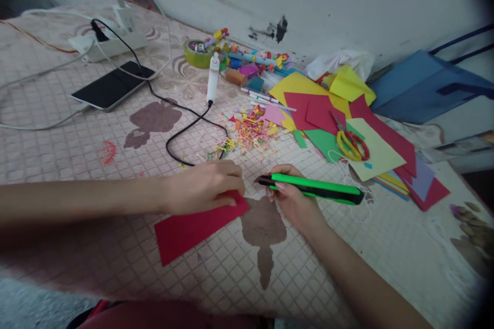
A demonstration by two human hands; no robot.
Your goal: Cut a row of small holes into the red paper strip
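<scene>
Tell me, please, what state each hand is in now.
Left hand: curled over the red paper; whether it grips cannot be told.
Right hand: closed, holding the green-and-black cutter.

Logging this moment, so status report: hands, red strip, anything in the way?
Left hand on red strip. Right hand holding green cutter, tip off strip. Paper scraps beyond hands, none seen on strip.

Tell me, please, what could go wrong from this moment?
The green cutter in the right hand points toward the left hand; a slip might cut it. The red paper lies on the patterned cloth, which a blade could mark. The black cable passes close to the left hand and might snag.
</scene>
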